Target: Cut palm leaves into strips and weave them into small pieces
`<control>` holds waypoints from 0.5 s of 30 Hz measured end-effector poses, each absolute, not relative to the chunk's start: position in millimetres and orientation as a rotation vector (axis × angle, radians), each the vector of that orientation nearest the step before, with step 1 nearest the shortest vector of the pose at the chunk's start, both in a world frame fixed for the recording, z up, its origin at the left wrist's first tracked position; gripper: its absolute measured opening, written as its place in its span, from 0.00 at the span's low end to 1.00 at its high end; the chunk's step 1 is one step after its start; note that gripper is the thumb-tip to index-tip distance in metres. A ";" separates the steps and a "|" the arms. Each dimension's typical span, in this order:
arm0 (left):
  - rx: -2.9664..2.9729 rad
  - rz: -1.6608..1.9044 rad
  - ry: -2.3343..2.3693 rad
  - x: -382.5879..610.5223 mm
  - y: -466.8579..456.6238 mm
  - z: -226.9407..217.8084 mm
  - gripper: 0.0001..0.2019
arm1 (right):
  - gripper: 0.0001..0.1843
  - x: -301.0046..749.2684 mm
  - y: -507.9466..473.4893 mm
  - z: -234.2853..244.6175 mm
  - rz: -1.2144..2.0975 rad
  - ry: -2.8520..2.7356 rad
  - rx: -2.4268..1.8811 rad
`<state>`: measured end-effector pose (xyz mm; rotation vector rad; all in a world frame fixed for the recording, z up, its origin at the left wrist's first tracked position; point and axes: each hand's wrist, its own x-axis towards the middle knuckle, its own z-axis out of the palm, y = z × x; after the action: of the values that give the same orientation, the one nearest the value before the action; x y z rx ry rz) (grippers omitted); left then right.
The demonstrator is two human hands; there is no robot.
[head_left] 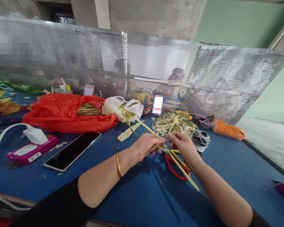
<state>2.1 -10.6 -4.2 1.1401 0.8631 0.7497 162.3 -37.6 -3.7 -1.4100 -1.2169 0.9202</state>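
Note:
My left hand (pixel 148 143), with a gold bangle at the wrist, is closed on pale green-yellow plant strips above the blue table. One long strip (pixel 186 174) runs diagonally from the far left to the near right, under the fingers. A second strip (pixel 172 126) crosses it and stands up between my hands. My right hand (pixel 181 143) pinches near this crossing, thumb and finger together on the second strip. Just below lie red-handled scissors (pixel 176 176) and a tool with yellow handles (pixel 180 157), partly hidden by the strips and my right hand.
Behind my hands lie a heap of cut plant scraps (pixel 172 124), a wire spool (pixel 200 140) and an orange packet (pixel 229 129). Leftward are a red bag (pixel 61 110), white bag (pixel 134 108), phone (pixel 72 151) and purple power strip (pixel 33 151). A perforated metal screen (pixel 156 60) stands behind.

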 end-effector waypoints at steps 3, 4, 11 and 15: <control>1.254 0.712 0.898 4.9 -14.6 -7.6 0.11 | 0.23 160.0 -38.5 -5.2 1.068 -1.151 -1.304; 1.287 0.706 0.912 5.8 -15.0 -8.9 0.11 | 0.22 158.3 -39.7 -5.6 1.085 -1.142 -1.288; 1.382 0.654 0.950 7.9 -15.0 -8.4 0.08 | 0.22 153.8 -39.8 -11.0 0.946 -1.112 -1.351; 1.427 0.652 0.991 5.1 -14.7 -6.8 0.10 | 0.27 167.7 -40.6 1.1 0.650 -1.428 -1.658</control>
<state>5.1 -14.7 -6.8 1.4273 0.9914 0.6524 167.7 -40.6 1.1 -1.6578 -1.4281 0.6498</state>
